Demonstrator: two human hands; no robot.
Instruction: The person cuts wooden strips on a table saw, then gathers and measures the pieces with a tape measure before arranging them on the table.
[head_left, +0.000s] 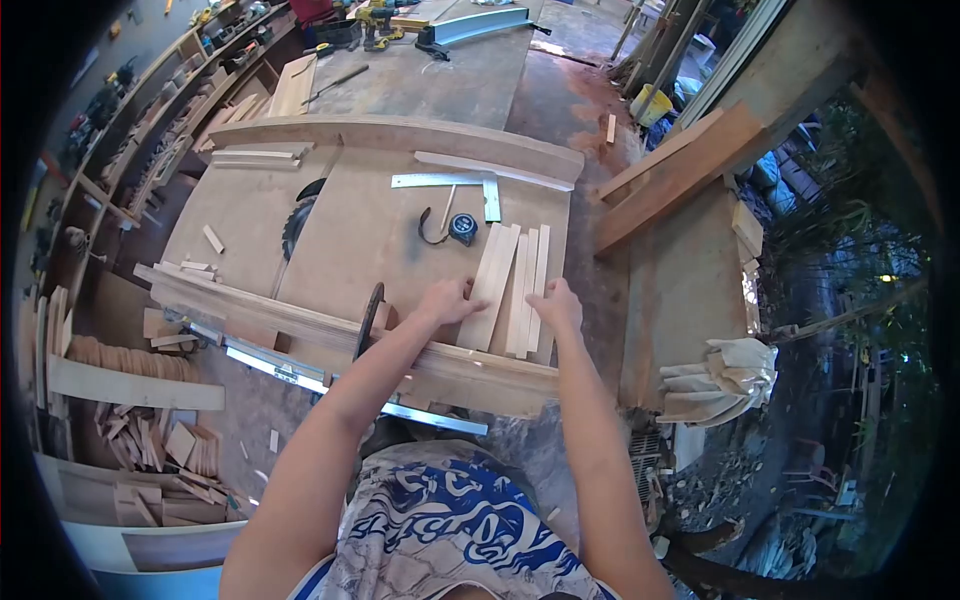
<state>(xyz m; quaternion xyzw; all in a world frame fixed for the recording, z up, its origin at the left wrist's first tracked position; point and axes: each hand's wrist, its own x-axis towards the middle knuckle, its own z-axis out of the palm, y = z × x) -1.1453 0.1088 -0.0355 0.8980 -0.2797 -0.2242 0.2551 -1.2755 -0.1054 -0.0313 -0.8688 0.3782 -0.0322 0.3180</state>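
Several pale wooden strips (491,285) lie side by side on the wooden saw table (365,230), in two groups with a narrow wedge-shaped gap between them. My left hand (450,302), fingers curled, grips the left edge of the left group. At the right edge of the other strips, my right hand (557,305) pinches the outer strip (540,275) between thumb and fingers. Just beyond the strips are a tape measure (462,228) with a dark strap, a pencil (448,208) and a metal try square (440,181).
A circular saw blade (297,225) rises through the table left of my hands. Raised wooden rails (400,134) run along its far and near sides. A long metal level (275,369) is along the near side. Drills (377,25) stand on the far bench; a timber post (690,180) slants at right.
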